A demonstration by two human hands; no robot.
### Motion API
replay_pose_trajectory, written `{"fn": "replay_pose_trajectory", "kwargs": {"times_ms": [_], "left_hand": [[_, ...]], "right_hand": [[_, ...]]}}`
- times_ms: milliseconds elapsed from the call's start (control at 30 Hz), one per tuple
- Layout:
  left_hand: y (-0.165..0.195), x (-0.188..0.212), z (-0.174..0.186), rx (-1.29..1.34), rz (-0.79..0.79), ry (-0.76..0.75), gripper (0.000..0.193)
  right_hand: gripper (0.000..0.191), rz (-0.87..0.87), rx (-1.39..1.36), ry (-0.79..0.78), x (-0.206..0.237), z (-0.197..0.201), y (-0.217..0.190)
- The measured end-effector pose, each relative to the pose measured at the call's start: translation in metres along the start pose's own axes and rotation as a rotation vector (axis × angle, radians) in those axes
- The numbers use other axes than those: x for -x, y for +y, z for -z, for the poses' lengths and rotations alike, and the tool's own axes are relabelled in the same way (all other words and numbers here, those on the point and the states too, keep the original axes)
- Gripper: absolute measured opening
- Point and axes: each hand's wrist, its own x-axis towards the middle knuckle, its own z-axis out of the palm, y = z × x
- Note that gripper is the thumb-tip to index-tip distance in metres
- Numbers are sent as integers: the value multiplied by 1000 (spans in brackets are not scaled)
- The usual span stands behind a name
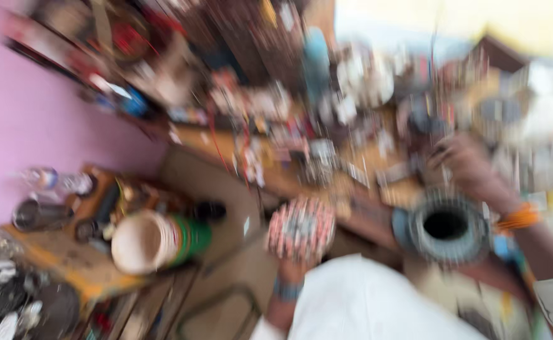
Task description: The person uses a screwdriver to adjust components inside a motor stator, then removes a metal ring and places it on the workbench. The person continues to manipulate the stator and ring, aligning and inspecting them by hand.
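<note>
The whole view is badly motion-blurred. My left hand (294,261) holds up a round, red-and-white striped part with a dark centre (301,228), in the lower middle. My right hand (468,167) reaches out over the cluttered bench at the right, an orange band on its wrist; whether it holds anything is too blurred to tell. Just below that hand sits a grey ring-shaped part with a dark round hole (445,226). My white-clothed knee (377,302) fills the bottom centre.
A wooden bench (226,141) carries many small blurred parts and wires. At the left, a low wooden stand (68,261) bears a large cream spool with a green band (156,242), bottles and dark pieces. The wall (30,119) at left is pink.
</note>
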Motion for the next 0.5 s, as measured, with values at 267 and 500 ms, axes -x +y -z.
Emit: {"fn": "replay_pose_trajectory", "kwargs": {"times_ms": [267,500], "left_hand": [[-116,-37,-37,-89,352,-365,79],[-165,-29,-176,-676,259,-440,116]], "right_hand": [[13,-96,-417,888,195,-59,-78],[14,-47,362,1010,222,-72,-111]]}}
